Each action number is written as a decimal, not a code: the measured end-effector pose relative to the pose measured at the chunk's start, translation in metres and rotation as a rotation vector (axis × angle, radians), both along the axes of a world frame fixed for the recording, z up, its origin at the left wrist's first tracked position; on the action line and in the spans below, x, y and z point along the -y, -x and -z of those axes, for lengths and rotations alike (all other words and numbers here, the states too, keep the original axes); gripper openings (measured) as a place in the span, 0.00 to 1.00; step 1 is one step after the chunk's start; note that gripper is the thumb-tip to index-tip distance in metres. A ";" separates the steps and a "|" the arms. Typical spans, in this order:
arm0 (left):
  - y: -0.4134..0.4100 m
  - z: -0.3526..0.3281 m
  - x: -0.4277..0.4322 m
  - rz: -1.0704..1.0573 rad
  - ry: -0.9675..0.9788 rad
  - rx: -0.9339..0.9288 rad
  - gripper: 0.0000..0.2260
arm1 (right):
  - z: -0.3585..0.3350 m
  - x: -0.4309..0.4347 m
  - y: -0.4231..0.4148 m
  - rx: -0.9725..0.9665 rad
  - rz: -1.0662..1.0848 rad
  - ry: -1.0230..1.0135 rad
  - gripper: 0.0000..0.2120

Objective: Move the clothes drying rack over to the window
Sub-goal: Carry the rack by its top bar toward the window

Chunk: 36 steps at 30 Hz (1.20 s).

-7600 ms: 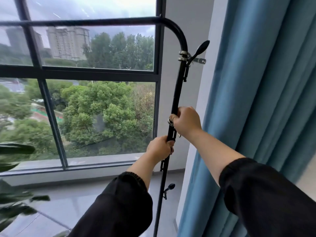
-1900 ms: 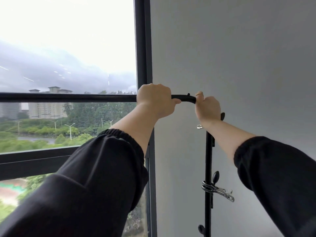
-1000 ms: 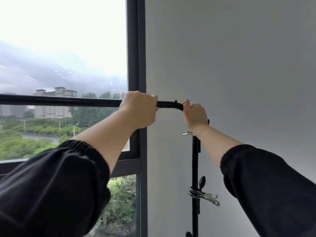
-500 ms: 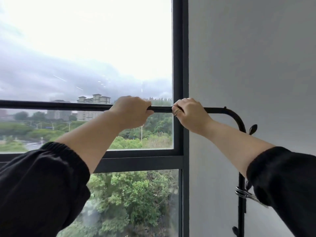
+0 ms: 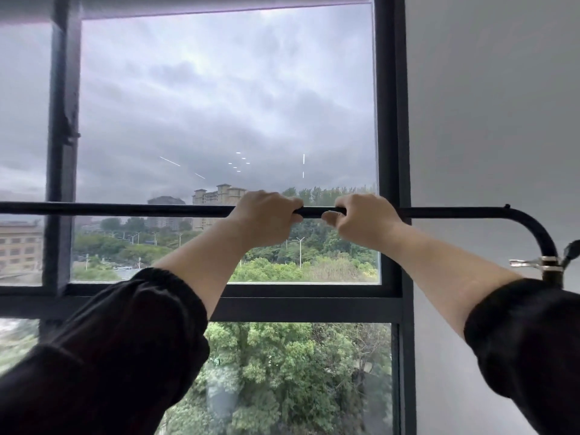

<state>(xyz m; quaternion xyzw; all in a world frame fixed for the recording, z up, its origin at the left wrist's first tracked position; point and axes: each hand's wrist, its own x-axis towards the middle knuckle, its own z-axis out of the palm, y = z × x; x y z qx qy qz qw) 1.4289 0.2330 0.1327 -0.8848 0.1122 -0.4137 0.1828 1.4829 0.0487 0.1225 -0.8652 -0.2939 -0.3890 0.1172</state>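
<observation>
Black top bar of clothes drying rack (image 5: 119,210) runs level across window (image 5: 226,98), close in front of glass. Left hand (image 5: 266,219) wrapped tight over bar; right hand (image 5: 364,221) just beside it, also clenched round bar. Both sleeves black. Further right, bar curves down before grey wall (image 5: 496,114); metal clip (image 5: 533,263) clamped on upright.

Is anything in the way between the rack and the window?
Nothing visible. Both the left hand and right hand grip the rack at its top bar, which runs straight across in front of the window. No object shows between bar and glass. The rack's lower part and the floor are out of view.
</observation>
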 end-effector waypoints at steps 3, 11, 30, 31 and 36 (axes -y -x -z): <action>-0.015 0.001 0.012 0.034 -0.017 0.024 0.08 | 0.006 0.009 -0.009 0.083 0.059 -0.087 0.15; -0.039 0.002 0.031 0.113 0.024 0.015 0.08 | 0.011 0.027 -0.022 0.139 0.112 -0.199 0.16; -0.060 0.003 0.064 0.114 0.103 -0.046 0.08 | 0.016 0.058 -0.038 0.299 0.218 -0.185 0.18; -0.063 0.004 0.066 0.110 0.106 -0.039 0.08 | 0.017 0.060 -0.041 0.315 0.213 -0.185 0.18; -0.071 0.011 0.065 0.052 0.129 -0.002 0.08 | 0.018 0.055 -0.061 0.258 0.143 -0.190 0.18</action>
